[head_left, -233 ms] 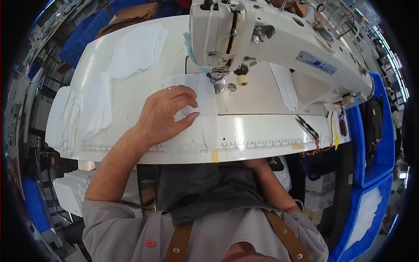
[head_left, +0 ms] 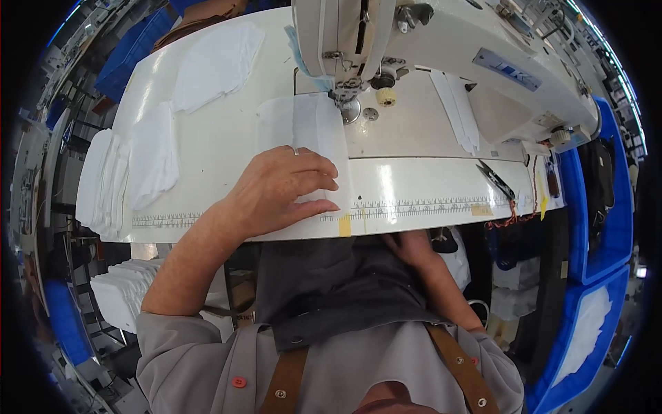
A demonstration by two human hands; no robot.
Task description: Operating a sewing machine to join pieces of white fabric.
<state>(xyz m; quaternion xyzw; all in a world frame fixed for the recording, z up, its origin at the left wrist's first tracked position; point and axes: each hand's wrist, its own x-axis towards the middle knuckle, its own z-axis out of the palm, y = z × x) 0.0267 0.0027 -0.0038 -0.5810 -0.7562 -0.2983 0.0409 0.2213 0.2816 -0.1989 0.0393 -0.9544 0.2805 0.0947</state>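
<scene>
My left hand (head_left: 289, 190) rests on a thin white fabric piece (head_left: 318, 127) that lies flat left of the needle area. Its thumb and fingers are apart, with the fingertips on the cloth near the table's front edge. The far right end of the fabric reaches the presser foot of the white sewing machine (head_left: 349, 107). My right hand (head_left: 412, 243) is low, at the underside of the front edge; its fingers are hidden there.
Stacks of white fabric pieces (head_left: 217, 65) lie on the table's left side. Narrow white strips (head_left: 455, 110) lie under the machine arm. Black thread snips (head_left: 496, 179) sit at the right front. Blue bins (head_left: 586, 331) stand at right. A ruler strip (head_left: 427, 207) runs along the front edge.
My left hand has slid over the fabric toward the front edge and a little right. The whole view has shifted slightly. A bit more of my right hand shows.
</scene>
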